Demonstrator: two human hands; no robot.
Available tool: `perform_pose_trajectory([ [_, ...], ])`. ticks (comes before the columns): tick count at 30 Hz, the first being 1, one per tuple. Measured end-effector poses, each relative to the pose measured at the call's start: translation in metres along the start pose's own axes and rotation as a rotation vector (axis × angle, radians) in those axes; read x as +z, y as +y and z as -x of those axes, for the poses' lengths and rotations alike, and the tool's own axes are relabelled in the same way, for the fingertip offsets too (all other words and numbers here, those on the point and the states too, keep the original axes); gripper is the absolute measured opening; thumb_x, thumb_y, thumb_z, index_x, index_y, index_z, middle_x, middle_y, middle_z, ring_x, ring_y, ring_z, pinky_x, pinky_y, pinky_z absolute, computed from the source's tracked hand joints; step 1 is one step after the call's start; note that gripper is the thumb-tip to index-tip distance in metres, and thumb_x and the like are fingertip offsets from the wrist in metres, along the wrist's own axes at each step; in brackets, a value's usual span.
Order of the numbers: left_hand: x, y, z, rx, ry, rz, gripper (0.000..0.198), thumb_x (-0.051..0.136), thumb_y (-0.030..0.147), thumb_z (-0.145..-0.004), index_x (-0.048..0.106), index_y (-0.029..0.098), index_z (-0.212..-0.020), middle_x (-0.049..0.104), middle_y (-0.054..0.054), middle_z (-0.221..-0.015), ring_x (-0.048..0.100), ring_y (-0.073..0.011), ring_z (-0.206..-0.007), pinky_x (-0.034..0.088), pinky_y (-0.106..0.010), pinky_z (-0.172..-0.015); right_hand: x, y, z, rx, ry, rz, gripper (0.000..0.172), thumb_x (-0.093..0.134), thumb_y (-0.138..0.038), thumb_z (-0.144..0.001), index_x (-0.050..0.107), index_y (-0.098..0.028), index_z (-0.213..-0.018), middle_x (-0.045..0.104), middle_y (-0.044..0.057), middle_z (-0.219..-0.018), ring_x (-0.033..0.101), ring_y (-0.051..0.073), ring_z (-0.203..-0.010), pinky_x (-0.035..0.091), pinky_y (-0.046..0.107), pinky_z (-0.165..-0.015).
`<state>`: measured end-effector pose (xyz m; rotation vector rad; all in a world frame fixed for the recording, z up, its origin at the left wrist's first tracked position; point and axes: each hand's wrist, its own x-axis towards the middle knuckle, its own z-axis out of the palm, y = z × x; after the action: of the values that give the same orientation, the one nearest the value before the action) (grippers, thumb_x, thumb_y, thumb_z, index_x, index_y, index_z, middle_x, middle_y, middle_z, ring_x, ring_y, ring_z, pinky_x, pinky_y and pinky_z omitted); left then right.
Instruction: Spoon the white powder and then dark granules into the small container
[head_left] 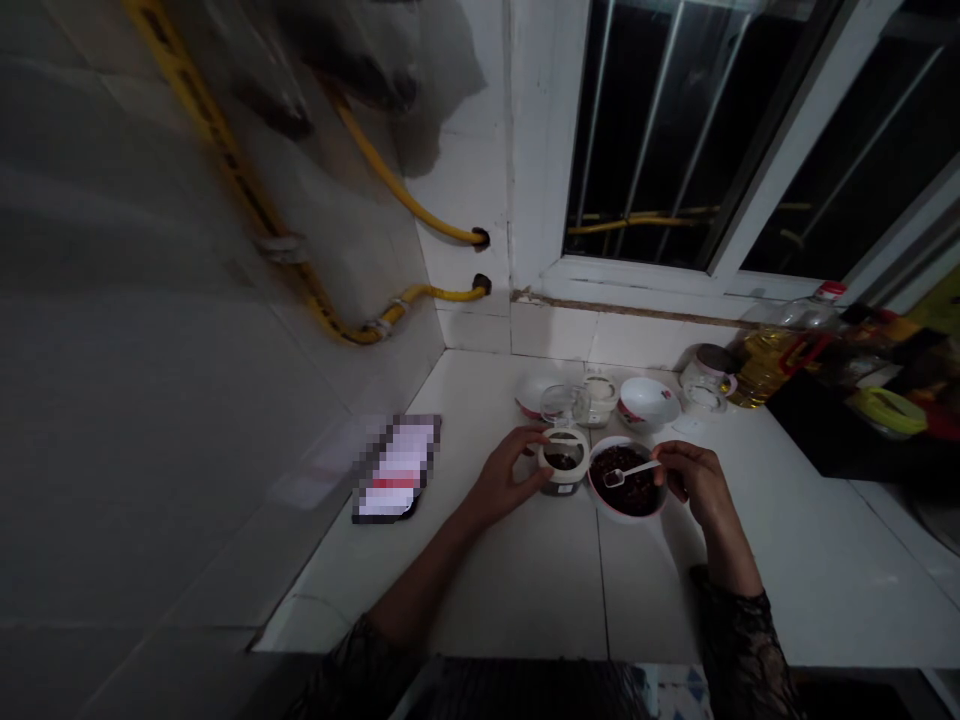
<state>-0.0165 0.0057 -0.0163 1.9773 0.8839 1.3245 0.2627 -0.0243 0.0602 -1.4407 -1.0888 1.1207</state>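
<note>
My left hand (511,474) is closed around the side of a small spice jar (562,480) with a white rim and a clear flip lid (564,404) standing up. Something dark lies inside the jar. Just right of it sits a white bowl (628,516) with a pink rim, filled with a dark red-brown mixture (636,494). Over this bowl my right hand (691,478) pinches the handle of a small white spoon (628,474). The spoon's head points left and seems to hold a little of something dark.
Behind stand another jar (600,398), a white bowl (649,402) and a partly hidden bowl (529,390). An oil bottle (765,360) and a black rack (814,420) of condiments are at the right. A phone (399,470) leans by the left wall, below a yellow pipe (292,270).
</note>
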Motion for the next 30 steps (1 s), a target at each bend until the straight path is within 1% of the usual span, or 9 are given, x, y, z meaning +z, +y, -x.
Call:
perform_pose_trajectory([
  [7,0.0004,-0.0003,-0.0003,0.017,0.001,0.015,0.031,0.065,0.03,-0.087,0.058,0.023,-0.116,0.06,-0.012,-0.127,0.06,-0.0246,-0.116,0.054,-0.036,-0.086,-0.0007,0.0011,-0.0009,-0.014,0.008,-0.012,0.018,0.064,-0.033,-0.055,0.066,-0.017,-0.061,0.058,0.0,-0.039,0.032,0.007,-0.029,0.016,0.021,-0.033],
  [18,0.0006,-0.0005,-0.001,0.032,0.007,0.011,0.031,0.066,0.032,-0.087,0.059,0.022,-0.115,0.061,-0.013,-0.126,0.061,-0.0249,-0.115,0.055,-0.036,-0.085,-0.0015,0.0039,-0.0034,-0.017,0.022,-0.033,0.015,0.062,-0.032,-0.056,0.065,-0.017,-0.06,0.057,0.0,-0.039,0.032,0.007,-0.028,0.017,0.022,-0.032],
  [24,0.0006,-0.0018,-0.0007,0.029,0.011,0.002,0.031,0.066,0.03,-0.086,0.058,0.022,-0.115,0.06,-0.013,-0.126,0.06,-0.0251,-0.115,0.054,-0.036,-0.086,0.0004,0.004,-0.0049,0.003,0.067,-0.026,0.015,0.062,-0.032,-0.052,0.064,-0.017,-0.056,0.054,0.0,-0.036,0.032,0.007,-0.027,0.016,0.022,-0.032],
  [30,0.0002,-0.0002,-0.001,0.026,0.003,0.007,0.031,0.066,0.032,-0.087,0.059,0.023,-0.115,0.06,-0.013,-0.128,0.06,-0.0251,-0.116,0.055,-0.035,-0.086,-0.0029,0.005,-0.0055,0.003,0.05,-0.063,0.014,0.063,-0.029,-0.053,0.065,-0.016,-0.058,0.057,0.001,-0.039,0.033,0.007,-0.028,0.018,0.022,-0.032],
])
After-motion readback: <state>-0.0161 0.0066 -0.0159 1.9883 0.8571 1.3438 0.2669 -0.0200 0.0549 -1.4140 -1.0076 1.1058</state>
